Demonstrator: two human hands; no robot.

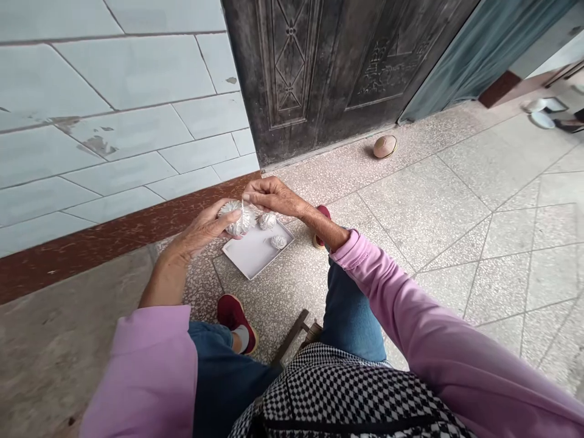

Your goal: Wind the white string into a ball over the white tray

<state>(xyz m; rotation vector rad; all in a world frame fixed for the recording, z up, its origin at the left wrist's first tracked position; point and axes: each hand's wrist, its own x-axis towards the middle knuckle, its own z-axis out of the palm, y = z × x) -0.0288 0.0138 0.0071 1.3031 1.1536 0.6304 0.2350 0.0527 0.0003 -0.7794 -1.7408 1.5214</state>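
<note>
My left hand [205,229] is wrapped round a white, ruffled ball [238,224] that looks folded from paper or ribbon; the exact kind cannot be made out. At its upper edge, the thumb and fingers of my right hand [272,196] pinch a thin white strip [243,205], which seems to touch the ball. Below both hands a white rectangular tray [249,260] lies on the floor. On it sit a smaller white ruffled ball [267,221] near the far corner and another small pleated one [278,243] by the right edge.
A tiled wall [132,128] with a brown skirting stands ahead on the left, beside a dark carved door [314,67]. A round pinkish object [384,146] rests by the door. My red shoes [237,322] flank the tray; part of a wooden stool [292,336] shows between my legs.
</note>
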